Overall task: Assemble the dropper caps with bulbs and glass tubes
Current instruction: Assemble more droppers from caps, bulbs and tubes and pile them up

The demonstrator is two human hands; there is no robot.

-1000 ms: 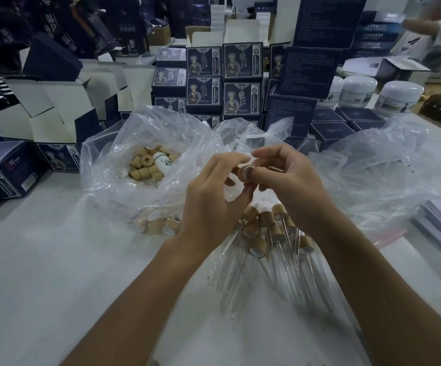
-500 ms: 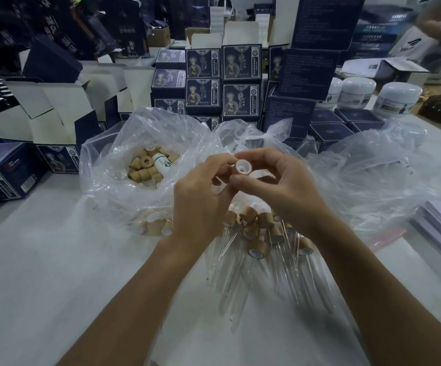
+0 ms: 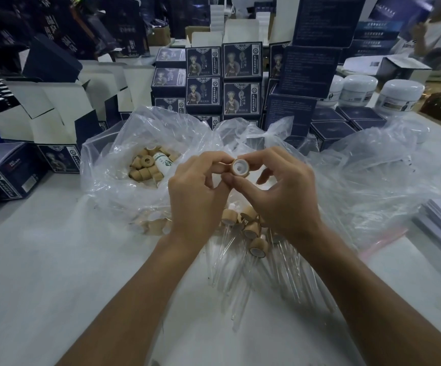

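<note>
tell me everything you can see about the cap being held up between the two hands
The cap is a short round collar, tan and wood-like outside, with a white lining inside. Its open end faces the camera, showing a white, hollow interior. It is held above the table, over the pile of finished droppers. The left hand and the right hand both pinch its sides with thumb and fingers. No glass tube shows in it.

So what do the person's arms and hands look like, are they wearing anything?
Nothing is worn that shows. The left hand and right hand are bare, with no gloves, rings, watch or bracelets. Both forearms are bare too, with no sleeves in view. The fingernails look short and unpainted.
</note>
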